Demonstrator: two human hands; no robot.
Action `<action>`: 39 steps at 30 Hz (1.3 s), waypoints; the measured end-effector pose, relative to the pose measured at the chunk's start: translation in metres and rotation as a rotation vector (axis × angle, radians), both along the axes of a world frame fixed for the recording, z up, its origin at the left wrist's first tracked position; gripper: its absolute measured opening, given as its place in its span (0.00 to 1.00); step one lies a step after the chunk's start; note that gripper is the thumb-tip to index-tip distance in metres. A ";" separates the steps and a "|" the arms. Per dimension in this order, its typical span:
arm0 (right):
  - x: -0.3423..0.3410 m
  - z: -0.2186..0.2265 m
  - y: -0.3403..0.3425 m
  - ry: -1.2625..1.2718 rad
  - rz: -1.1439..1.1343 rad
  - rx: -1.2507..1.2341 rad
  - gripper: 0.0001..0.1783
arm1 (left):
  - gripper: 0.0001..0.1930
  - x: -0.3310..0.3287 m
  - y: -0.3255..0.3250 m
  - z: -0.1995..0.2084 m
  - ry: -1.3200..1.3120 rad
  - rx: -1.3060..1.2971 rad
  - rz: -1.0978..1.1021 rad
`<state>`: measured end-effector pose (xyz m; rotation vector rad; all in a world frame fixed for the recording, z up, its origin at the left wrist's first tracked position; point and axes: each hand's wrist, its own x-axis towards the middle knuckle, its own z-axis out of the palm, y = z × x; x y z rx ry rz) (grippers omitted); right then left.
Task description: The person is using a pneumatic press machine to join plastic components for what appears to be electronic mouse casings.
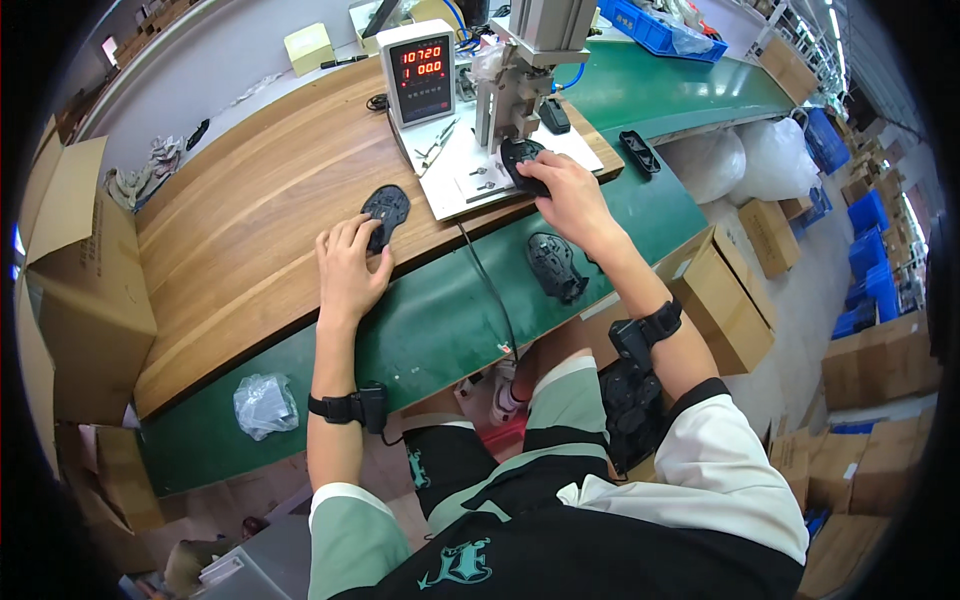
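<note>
My left hand [350, 262] rests at the front edge of the wooden board, its fingers and thumb closed around the near end of a black, mouse-shaped plastic shell [387, 208]. Farther right, my right hand [572, 198] grips another black plastic shell [520, 160] by its near side. That shell is under the head of a grey metal bench press [510, 105], on the white base plate [450, 190]. My fingers partly cover it. A third black shell [555, 265], with ribs inside, lies on the green bench in front of the press.
A display box [420, 75] with red digits stands left of the press. Small black parts [640, 152] lie to the right. A clear plastic bag [266, 406] is on the green bench [400, 330]. Cardboard boxes [90, 270] flank the bench, and a cable hangs over its front.
</note>
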<state>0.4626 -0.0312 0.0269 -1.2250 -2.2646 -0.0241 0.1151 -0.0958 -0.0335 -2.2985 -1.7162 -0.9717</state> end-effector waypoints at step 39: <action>-0.009 0.003 0.000 0.014 -0.054 -0.025 0.26 | 0.19 0.002 -0.001 -0.002 -0.551 -0.004 -0.161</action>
